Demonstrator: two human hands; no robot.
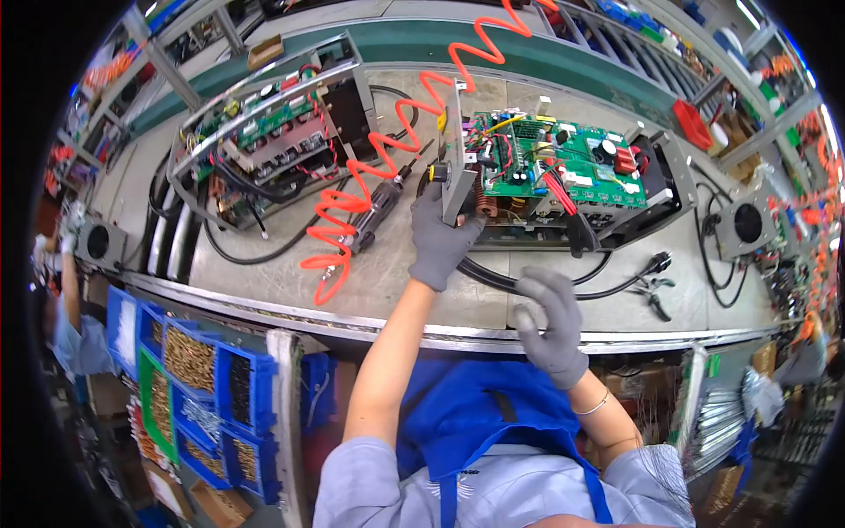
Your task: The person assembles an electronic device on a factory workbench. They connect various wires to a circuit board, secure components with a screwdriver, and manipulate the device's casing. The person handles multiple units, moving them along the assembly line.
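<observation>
An open electronic unit [563, 163] with a green circuit board on top stands on the metal bench in front of me. My left hand [440, 239], in a grey glove, is closed on the lower part of the unit's grey end panel [455, 167], below a black and yellow knob [437, 172]. Some of its fingers are hidden by the panel. In a matching glove, my right hand [552, 327] hovers over the bench's front edge, holding nothing, its fingers apart and loosely bent. Red wires with a black sleeve [581, 236] hang from the unit's near side.
A second open unit [273, 141] stands at the left. Between the units lie a power screwdriver [380, 209] and a coiled orange air hose [339, 202]. Pliers [656, 297] and a black cable [616, 289] lie at the right. Blue bins [189, 361] hold screws below the bench.
</observation>
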